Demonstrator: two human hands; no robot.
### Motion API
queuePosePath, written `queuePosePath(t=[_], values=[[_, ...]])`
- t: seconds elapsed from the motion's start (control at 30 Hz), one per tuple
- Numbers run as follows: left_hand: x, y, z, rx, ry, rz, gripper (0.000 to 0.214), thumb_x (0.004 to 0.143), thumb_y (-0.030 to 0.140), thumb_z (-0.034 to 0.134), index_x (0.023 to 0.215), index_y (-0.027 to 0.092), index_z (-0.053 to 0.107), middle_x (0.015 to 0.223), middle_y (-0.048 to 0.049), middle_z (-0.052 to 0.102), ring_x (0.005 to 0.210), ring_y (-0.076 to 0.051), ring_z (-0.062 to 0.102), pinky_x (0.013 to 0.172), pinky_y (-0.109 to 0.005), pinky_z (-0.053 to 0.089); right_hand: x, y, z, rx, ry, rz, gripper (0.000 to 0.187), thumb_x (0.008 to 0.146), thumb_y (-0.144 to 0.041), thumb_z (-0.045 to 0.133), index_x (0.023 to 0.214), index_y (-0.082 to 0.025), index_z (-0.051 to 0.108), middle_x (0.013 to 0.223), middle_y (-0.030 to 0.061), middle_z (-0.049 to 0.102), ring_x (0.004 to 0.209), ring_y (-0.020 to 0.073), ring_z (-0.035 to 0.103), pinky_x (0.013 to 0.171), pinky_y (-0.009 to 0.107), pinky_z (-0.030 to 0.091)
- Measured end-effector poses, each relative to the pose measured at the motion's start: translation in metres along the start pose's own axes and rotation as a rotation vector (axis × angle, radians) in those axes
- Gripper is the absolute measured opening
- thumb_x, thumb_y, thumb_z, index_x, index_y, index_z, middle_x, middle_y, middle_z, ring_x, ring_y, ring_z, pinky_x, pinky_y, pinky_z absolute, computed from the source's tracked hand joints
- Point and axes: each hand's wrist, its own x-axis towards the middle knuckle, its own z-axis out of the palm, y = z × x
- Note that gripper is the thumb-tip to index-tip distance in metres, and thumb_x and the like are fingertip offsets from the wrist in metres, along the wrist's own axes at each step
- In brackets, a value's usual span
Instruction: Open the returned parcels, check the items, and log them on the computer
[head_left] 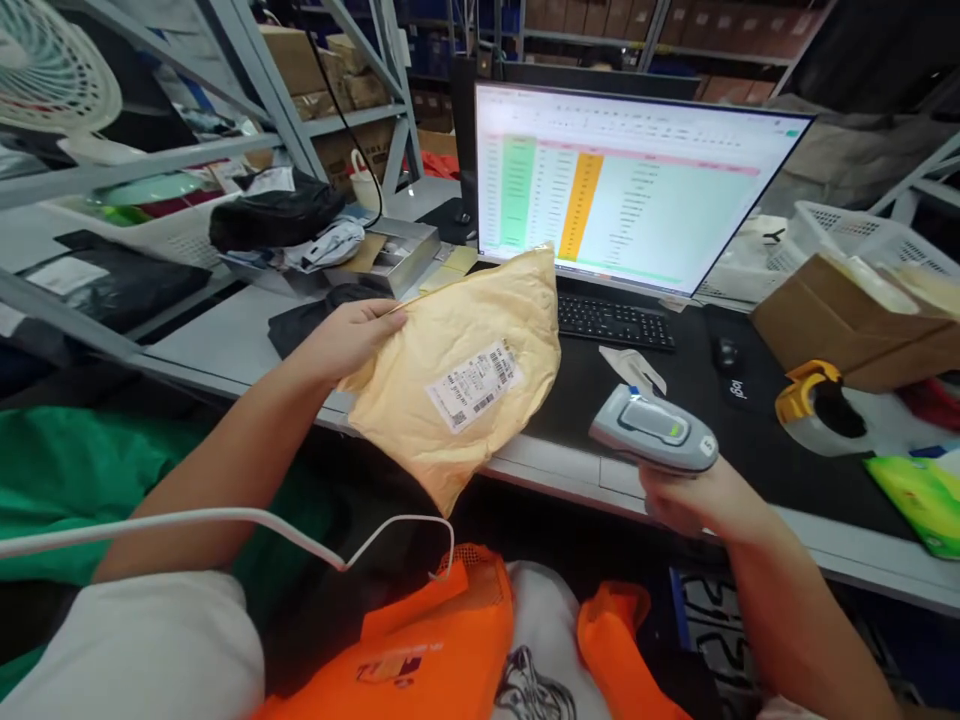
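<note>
My left hand [358, 340] is closed on the upper left edge of a yellow padded mailer [412, 400], which is held up tilted in front of the desk edge. A white shipping label [474, 385] with barcodes faces me on the mailer. In my right hand [686, 498] is a grey handheld barcode scanner [656, 428], gripped by its handle. A small green light shows on the scanner's top, and its nose points left towards the mailer. The scanner and mailer are apart. My right fingers are mostly hidden beneath the scanner head.
Behind the mailer stand a lit monitor [622, 190] with a spreadsheet and a black keyboard [615, 322]. On the right are a mouse [725, 353], a cardboard box [847, 320] and a tape dispenser [817, 405]. Black parcels [274, 210] lie left; a white cable [247, 515] crosses below my left arm.
</note>
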Motion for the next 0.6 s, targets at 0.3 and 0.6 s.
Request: queuePosePath(t=[0.3, 0.6], values=[[0.007, -0.061, -0.072, 0.304, -0.096, -0.326, 0.069, 0.062, 0.080, 0.078, 0.087, 0.016, 0.075, 0.078, -0.0067, 0.077, 0.079, -0.030, 0.073, 0.070, -0.041, 0.056, 0.039, 0.090, -0.170, -0.031, 0.787, 0.301, 0.029, 0.070, -0.039, 0.081, 0.086, -0.021, 0.064, 0.074, 0.0076, 0.070, 0.063, 0.0235, 0.067, 0.052, 0.033, 0.057], [-0.018, -0.055, -0.116, 0.954, 0.213, 0.190, 0.034, 0.071, 0.068, 0.067, 0.070, 0.035, 0.074, 0.059, 0.0116, 0.071, 0.062, -0.026, 0.068, 0.057, -0.038, 0.050, 0.027, 0.103, -0.196, -0.920, 1.029, 0.324, 0.034, 0.093, -0.048, 0.060, 0.072, -0.022, 0.068, 0.090, 0.0204, 0.071, 0.104, 0.0423, 0.068, 0.091, 0.056, 0.051]])
